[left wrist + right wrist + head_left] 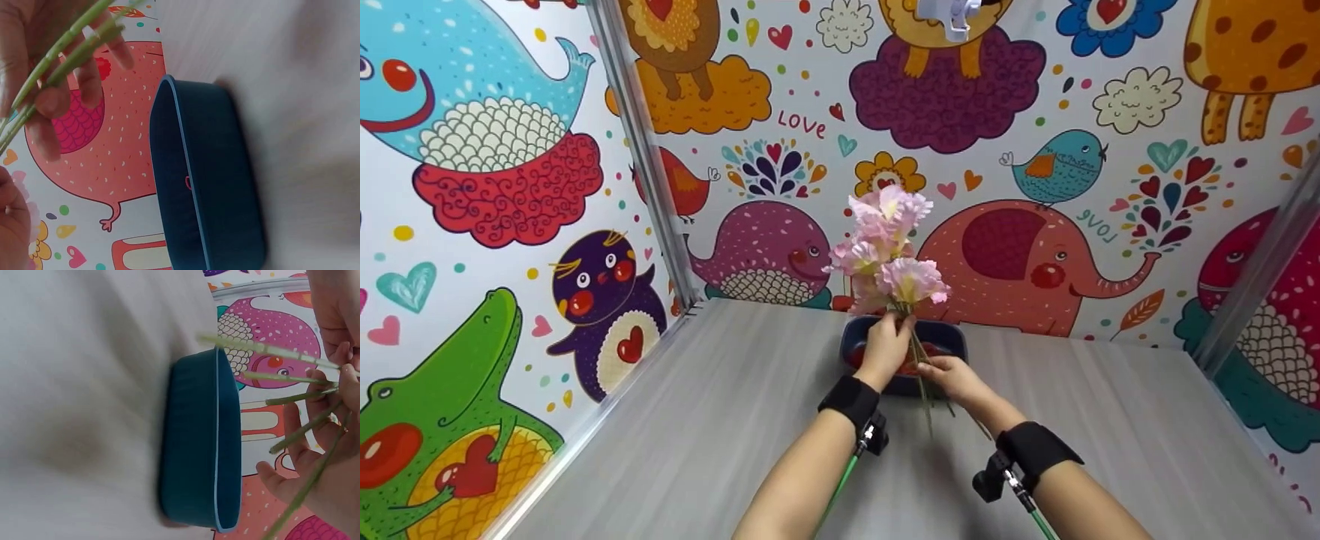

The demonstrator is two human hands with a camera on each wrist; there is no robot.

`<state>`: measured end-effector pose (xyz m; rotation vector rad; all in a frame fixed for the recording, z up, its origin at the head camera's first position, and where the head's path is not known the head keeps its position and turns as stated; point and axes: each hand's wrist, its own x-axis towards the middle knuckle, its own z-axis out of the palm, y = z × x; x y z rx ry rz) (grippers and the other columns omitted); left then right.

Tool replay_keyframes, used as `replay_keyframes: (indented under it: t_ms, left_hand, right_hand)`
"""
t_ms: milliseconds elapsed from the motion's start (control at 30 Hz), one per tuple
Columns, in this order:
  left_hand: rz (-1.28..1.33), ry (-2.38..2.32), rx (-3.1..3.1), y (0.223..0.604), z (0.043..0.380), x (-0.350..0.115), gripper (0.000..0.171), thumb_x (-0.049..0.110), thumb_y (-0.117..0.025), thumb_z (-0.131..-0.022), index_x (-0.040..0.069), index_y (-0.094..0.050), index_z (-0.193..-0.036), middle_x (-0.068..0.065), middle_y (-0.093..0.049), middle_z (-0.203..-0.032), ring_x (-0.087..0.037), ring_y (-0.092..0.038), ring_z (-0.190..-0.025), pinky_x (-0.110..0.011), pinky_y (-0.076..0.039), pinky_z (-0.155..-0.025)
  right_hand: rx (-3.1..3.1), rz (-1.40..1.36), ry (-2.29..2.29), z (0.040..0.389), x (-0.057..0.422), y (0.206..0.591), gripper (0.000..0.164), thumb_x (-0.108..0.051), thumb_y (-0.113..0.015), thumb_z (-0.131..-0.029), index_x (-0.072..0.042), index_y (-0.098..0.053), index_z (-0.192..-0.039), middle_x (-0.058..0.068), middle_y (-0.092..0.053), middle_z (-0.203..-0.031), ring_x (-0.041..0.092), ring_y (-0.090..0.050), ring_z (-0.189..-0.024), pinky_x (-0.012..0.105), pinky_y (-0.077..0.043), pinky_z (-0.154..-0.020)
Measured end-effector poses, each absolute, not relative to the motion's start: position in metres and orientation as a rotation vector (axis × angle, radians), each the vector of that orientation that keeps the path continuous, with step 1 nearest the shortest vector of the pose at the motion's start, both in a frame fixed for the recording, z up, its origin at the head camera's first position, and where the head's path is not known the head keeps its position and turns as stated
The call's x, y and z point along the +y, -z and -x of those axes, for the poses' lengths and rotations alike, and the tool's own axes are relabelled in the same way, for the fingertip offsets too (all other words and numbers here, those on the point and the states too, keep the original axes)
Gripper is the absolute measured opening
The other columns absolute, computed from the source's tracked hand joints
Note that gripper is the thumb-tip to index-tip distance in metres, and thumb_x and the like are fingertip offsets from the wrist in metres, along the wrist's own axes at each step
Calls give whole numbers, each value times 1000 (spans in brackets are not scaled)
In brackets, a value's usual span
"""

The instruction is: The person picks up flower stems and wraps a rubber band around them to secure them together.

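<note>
A bunch of pale pink artificial-looking flowers point(889, 247) stands upright above a dark blue box. My left hand point(887, 345) grips the stems just below the blooms; its curled fingers show at the lower left of the left wrist view. Lower down, my right hand point(956, 379) pinches green stems point(73, 48) between thumb and finger, its other fingers spread apart. Several stem ends point(281, 399) fan out below the hands in the right wrist view. The box point(194, 444) sits on the table behind the hands, and red contents show inside it in the head view.
The grey wood-grain table point(720, 420) meets a back wall point(840, 82) printed with cartoon animals. A similar printed panel point(525, 262) closes the left side, with a metal post point(649, 150) at the corner. A white fixture point(952, 15) hangs at the top.
</note>
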<state>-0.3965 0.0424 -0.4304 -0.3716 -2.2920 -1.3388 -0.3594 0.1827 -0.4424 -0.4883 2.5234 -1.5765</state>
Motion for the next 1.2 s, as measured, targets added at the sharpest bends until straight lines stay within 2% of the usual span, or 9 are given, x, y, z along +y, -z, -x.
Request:
replay_keyframes:
  t_ms: [67,167,267,467,667,800,967,1067,1200]
  left_hand:
    - [363,1321,-2282,431,397,42,22,21,-57,-97,0,-62,-95,-17,-70,-88,-29,-66,-81,-38,-51,-72]
    - [352,1288,-2274,432,397,43,21,20,-57,-97,-1,-62,-94,-18,-70,-88,-30,-67,-81,-38,-52,-72]
    - [343,1275,-2274,432,396,45,21,18,-57,-97,-1,-62,-93,-19,-70,-87,-31,-67,-81,-40,-52,-71]
    - [254,1296,-2277,432,398,45,22,18,-56,-97,-3,-62,-93,-20,-69,-86,-35,-67,-84,-42,-52,-73]
    - [195,1373,-2300,434,401,41,23,19,-55,-98,-2,-63,-91,-19,-69,-87,-35,-66,-86,-42,-51,-77]
    - [170,1447,-2310,434,400,38,23,19,-56,-97,-2,-63,-91,-17,-68,-83,-29,-66,-80,-36,-51,-73]
    - [134,1591,-2302,430,399,36,22,20,-57,-97,0,-63,-89,-6,-61,-65,-14,-57,-59,-25,-46,-59]
    - [155,1735,-2267,427,399,34,24,22,-57,-98,0,-62,-90,-1,-56,-61,-9,-53,-56,-21,-42,-56]
    - [260,1963,-2187,426,402,28,30,24,-55,-99,-4,-67,-98,3,-56,-69,-7,-54,-62,-18,-43,-60]
  right_hand:
    - [2552,497,1541,359,180,442,36,-16,-47,-102,17,-57,-113,24,-65,-101,30,-60,-95,45,-48,-85]
    - [2674,415,1452,358,174,441,31,-20,-51,-101,10,-58,-104,11,-62,-88,19,-56,-81,38,-47,-75]
    - [2829,301,1312,355,168,442,24,-21,-50,-101,1,-56,-93,6,-58,-80,17,-52,-72,36,-42,-70]
    - [3063,254,1093,352,163,447,25,-21,-44,-103,-6,-55,-87,4,-57,-71,20,-54,-67,44,-34,-74]
    - [3214,275,1063,350,164,452,24,-20,-46,-101,-4,-59,-89,6,-59,-73,26,-57,-76,45,-34,-73]
    - [3210,268,1104,349,163,454,25,-18,-46,-101,-3,-61,-90,9,-63,-78,27,-54,-80,45,-31,-74]
    - [3171,257,1154,351,160,453,25,-17,-44,-102,-2,-58,-88,9,-58,-75,24,-47,-77,42,-28,-73]
    - [3146,246,1222,352,159,451,25,-16,-44,-102,-3,-55,-84,6,-52,-71,23,-44,-75,42,-28,-74]
    - [3084,237,1368,354,159,444,25,-15,-44,-102,-5,-54,-81,4,-50,-70,19,-42,-68,38,-31,-72]
